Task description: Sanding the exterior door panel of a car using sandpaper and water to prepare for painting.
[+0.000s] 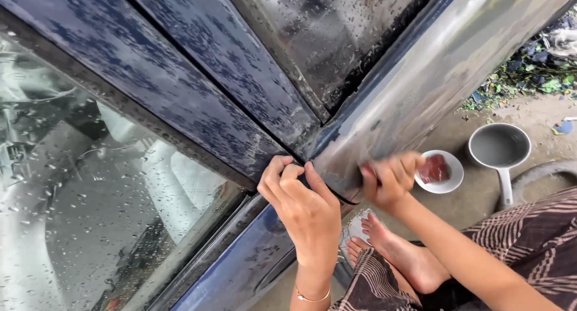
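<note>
A wet dark-blue car body (198,100) fills most of your view, its edges cut off on every side; a beaded window (78,197) lies at the left. To the right, a grey sanded patch of panel (421,82) runs far up the frame. Your left hand (303,200) presses curled fingers on the seam near the window's corner. Your right hand (389,177) is blurred against the patch's lower end; whether those fingers hold anything, you cannot tell. Further right on the ground sit a grey ladle (500,149) and a small white dish (442,182) with a reddish block (434,168).
</note>
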